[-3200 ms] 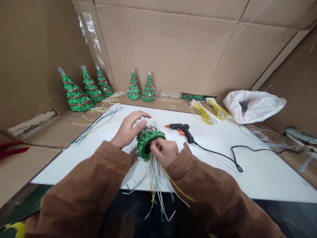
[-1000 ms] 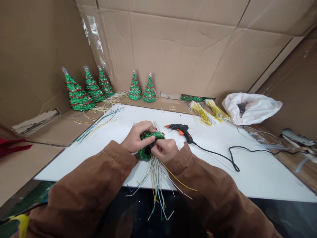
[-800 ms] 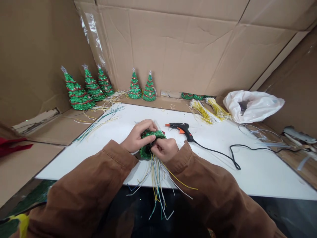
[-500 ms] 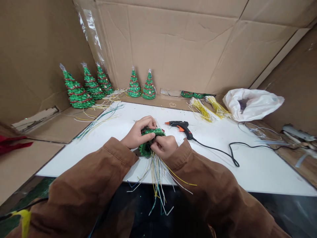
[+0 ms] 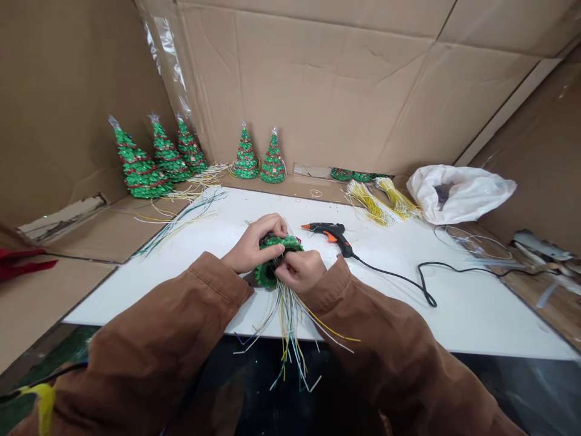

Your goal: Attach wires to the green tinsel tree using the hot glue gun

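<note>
A small green Christmas tree [image 5: 265,275] lies on its side on the white board, its hollow base facing me. My left hand [image 5: 258,243] is wrapped over its rim, thumb across the opening. At that opening my right hand [image 5: 300,267] is closed, knuckles up, fingertips tucked inside the base. A bundle of thin white, yellow and green wires [image 5: 290,321] comes out below the right hand and hangs over the board's near edge. What exactly the right fingertips pinch is hidden, though the wires run right beneath them.
A black-and-orange glue gun [image 5: 330,232] lies right of my hands, its cord [image 5: 424,284] running right. Decorated trees [image 5: 140,172] stand at the back left, two more trees [image 5: 246,154] at the rear. Yellow-white wire bundles [image 5: 374,203] lie by a white plastic bag [image 5: 463,194].
Both hands keep nearly the same hold on the tree. The loose wire ends have shifted slightly, and the view has moved a little.
</note>
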### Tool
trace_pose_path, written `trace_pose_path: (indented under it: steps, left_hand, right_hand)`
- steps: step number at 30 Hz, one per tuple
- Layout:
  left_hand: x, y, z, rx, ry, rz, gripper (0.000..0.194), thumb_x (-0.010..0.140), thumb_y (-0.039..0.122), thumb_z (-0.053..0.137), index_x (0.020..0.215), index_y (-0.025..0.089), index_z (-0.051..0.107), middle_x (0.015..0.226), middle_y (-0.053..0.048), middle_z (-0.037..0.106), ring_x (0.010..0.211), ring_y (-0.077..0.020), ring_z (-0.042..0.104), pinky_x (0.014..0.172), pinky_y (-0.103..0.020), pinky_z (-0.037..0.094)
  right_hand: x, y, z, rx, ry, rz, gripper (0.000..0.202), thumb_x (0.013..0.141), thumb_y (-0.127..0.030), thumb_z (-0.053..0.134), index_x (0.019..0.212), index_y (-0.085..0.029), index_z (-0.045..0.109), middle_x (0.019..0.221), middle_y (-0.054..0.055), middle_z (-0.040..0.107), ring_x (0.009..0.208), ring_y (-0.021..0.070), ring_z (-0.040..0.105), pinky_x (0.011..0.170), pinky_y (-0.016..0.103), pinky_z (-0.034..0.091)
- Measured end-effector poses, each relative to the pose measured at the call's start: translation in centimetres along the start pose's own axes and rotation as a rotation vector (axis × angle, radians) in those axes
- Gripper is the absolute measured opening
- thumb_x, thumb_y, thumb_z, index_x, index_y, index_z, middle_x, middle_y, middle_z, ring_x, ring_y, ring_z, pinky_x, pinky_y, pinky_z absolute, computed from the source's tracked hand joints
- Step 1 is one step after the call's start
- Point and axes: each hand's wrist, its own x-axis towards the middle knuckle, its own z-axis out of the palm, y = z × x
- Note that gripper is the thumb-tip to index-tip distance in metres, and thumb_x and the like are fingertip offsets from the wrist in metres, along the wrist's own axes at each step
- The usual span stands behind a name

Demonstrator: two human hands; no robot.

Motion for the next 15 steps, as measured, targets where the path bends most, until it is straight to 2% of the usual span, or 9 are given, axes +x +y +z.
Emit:
trace_pose_path:
  steps: [4, 8, 11, 13, 15]
  left_hand:
    - [-0.2, -0.2, -0.1, -0.002, 0.007, 0.007, 0.023, 0.078, 0.038, 0.056, 0.075, 0.018, 0.046, 0.084, -0.006, 0.051, 0.081, -0.0191, 0.049, 0.076, -0.034, 0.04]
    - [-0.4, -0.5, -0.2, -0.009, 0.002, -0.015, 0.024, 0.078, 0.04, 0.057, 0.082, 0.017, 0.051, 0.087, -0.007, 0.053, 0.084, -0.0201, 0.051, 0.079, -0.034, 0.041]
    - [-0.5, -0.7, -0.3, -0.001, 0.034, -0.047, 0.028, 0.083, 0.044, 0.047, 0.085, 0.017, 0.055, 0.088, -0.007, 0.057, 0.086, -0.0209, 0.054, 0.083, -0.035, 0.041]
    - [-0.4, -1.2, -0.3, 0.051, 0.158, -0.116, 0.034, 0.088, 0.043, 0.036, 0.087, 0.017, 0.057, 0.091, -0.008, 0.059, 0.091, -0.0219, 0.055, 0.088, -0.036, 0.04]
    - [-0.4, -2.1, -0.4, 0.185, 0.394, -0.302, 0.034, 0.088, 0.04, 0.034, 0.091, 0.018, 0.059, 0.1, -0.009, 0.06, 0.103, -0.0239, 0.053, 0.097, -0.038, 0.036]
  right_hand:
    - [0.0, -0.3, 0.0, 0.036, 0.052, -0.004, 0.026, 0.071, -0.019, 0.048, 0.047, -0.021, 0.039, 0.038, -0.006, 0.041, 0.036, 0.0059, 0.034, 0.04, 0.02, 0.027]
    - [0.1, -0.4, -0.2, 0.052, 0.04, 0.001, 0.026, 0.071, -0.018, 0.047, 0.047, -0.02, 0.038, 0.037, -0.006, 0.041, 0.036, 0.0057, 0.034, 0.04, 0.02, 0.026]
    - [0.2, -0.4, -0.2, 0.041, 0.027, 0.016, 0.026, 0.073, -0.018, 0.047, 0.048, -0.02, 0.039, 0.038, -0.006, 0.042, 0.037, 0.0055, 0.035, 0.041, 0.02, 0.027]
    - [0.2, -0.4, -0.2, 0.033, 0.014, 0.034, 0.026, 0.074, -0.018, 0.047, 0.049, -0.02, 0.04, 0.039, -0.005, 0.044, 0.038, 0.0057, 0.036, 0.042, 0.02, 0.028]
    - [0.2, -0.4, -0.1, 0.028, -0.012, 0.051, 0.025, 0.074, -0.018, 0.048, 0.05, -0.02, 0.041, 0.04, -0.006, 0.044, 0.038, 0.0059, 0.038, 0.043, 0.02, 0.028]
